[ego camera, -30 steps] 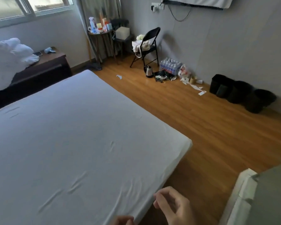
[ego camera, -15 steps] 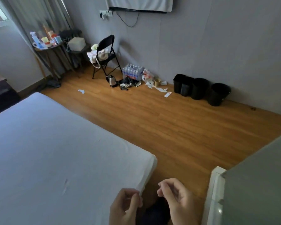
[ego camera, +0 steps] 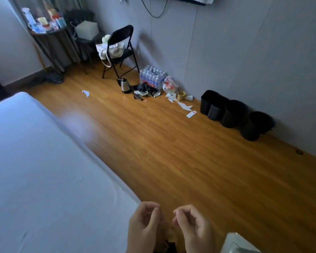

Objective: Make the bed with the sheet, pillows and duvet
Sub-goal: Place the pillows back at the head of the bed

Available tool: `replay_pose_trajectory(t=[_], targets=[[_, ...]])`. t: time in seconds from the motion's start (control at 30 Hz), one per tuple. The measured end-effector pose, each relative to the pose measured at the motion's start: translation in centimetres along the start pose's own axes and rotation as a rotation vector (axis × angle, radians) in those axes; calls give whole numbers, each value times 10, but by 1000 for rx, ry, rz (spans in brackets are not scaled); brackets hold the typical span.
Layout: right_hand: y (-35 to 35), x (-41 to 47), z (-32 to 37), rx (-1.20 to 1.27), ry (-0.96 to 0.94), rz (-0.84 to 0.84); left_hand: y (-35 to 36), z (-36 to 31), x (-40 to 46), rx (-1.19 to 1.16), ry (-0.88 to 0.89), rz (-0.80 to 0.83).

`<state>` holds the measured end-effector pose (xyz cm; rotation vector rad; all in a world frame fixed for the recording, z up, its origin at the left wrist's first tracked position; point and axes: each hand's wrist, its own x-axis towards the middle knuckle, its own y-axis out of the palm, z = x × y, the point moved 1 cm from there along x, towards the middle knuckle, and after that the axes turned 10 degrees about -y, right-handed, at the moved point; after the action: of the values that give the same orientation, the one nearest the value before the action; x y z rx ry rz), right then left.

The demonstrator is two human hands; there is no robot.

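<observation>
The bed fills the left of the view, covered by a smooth white sheet [ego camera: 44, 170] with a few faint creases. Its near corner ends just left of my hands. My left hand [ego camera: 144, 223] and my right hand [ego camera: 192, 227] are raised side by side at the bottom centre, over the floor beside that corner. The fingers of both are loosely curled toward the thumbs and hold nothing. Neither hand touches the sheet. No pillow or duvet is in view.
Wooden floor runs right of the bed. Along the far wall stand a black folding chair [ego camera: 119, 50], a kettle [ego camera: 125, 85], a pack of water bottles [ego camera: 152, 77], litter and several black bins [ego camera: 233, 114]. A cluttered side table [ego camera: 46, 31] stands in the corner. A white edge [ego camera: 239, 243] shows bottom right.
The view has swung right, away from the window and the white bedding heap. My left hand has come off the sheet's corner, and both hands have risen further into view.
</observation>
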<state>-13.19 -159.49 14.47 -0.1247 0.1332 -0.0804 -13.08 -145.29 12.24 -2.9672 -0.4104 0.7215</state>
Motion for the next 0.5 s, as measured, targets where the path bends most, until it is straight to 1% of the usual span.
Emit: replay_pose_trajectory(t=[0.17,0.37,0.43,0.5], targets=[[-5,99,30,-15,-40,162,19,-41,57,4,46,-170],[-3,238,24,-103,-102,373,48,-79,155,-59,-30,-359],[-5,297,24,-131,-120,411,61,-94,194,-86,-46,-435],[-9,364,36,-127,-131,408,77,-119,236,-129,-56,-466]])
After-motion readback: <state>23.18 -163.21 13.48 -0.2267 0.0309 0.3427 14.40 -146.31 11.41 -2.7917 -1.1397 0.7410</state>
